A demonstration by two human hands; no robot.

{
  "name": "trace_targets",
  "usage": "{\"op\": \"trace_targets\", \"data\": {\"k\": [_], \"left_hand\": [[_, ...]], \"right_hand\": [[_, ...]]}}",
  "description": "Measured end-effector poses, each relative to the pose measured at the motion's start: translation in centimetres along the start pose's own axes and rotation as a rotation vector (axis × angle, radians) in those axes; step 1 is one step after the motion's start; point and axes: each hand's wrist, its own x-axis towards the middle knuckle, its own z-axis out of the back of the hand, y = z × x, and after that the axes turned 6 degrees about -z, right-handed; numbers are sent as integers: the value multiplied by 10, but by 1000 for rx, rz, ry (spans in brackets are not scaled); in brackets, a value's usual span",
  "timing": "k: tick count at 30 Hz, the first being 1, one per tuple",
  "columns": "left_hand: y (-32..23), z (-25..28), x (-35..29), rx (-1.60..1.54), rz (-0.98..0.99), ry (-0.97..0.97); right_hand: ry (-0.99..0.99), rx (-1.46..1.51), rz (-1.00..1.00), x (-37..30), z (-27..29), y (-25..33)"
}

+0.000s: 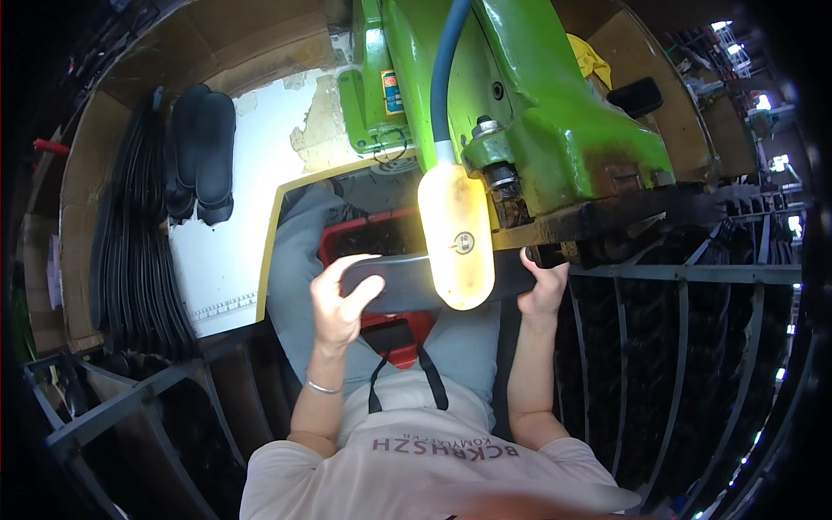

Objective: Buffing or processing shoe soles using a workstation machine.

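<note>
A long black shoe sole (pixel 397 284) lies crosswise between my hands, below the head of a green machine (pixel 555 113). Its rounded left end is gripped by my left hand (pixel 338 303), thumb on the near side and fingers along the far edge. At the other end, my right hand (pixel 544 288) is closed on the sole, close under the machine's working part. A glowing work lamp (pixel 458 260) on a blue flexible neck hides the sole's middle. The contact between sole and machine cannot be made out.
On the left, a row of black soles (pixel 134 251) stands beside more stacked soles (pixel 215 147) on a white tabletop (pixel 251 182). Cardboard walls (pixel 208 48) surround the table. Metal racks (pixel 693 274) flank me on both sides. A dark phone-like object (pixel 637 97) rests behind the machine.
</note>
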Motion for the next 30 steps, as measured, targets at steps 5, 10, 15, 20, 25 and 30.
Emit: {"op": "trace_targets", "data": {"k": [5, 10, 15, 20, 25, 30], "left_hand": [[-4, 38, -28, -84, 172, -76], [31, 68, -74, -5, 244, 79], [15, -7, -41, 165, 142, 366], [10, -66, 6, 141, -68, 309], [17, -79, -4, 139, -208, 146], [27, -73, -7, 94, -176, 150]], "right_hand": [[144, -54, -70, -11, -29, -11], [170, -42, 43, -7, -72, -3], [316, -162, 53, -4, -58, -12], [101, -315, 71, -32, -44, -33], [335, -566, -443, -130, 22, -60], [27, -242, -411, -154, 61, -21]]}}
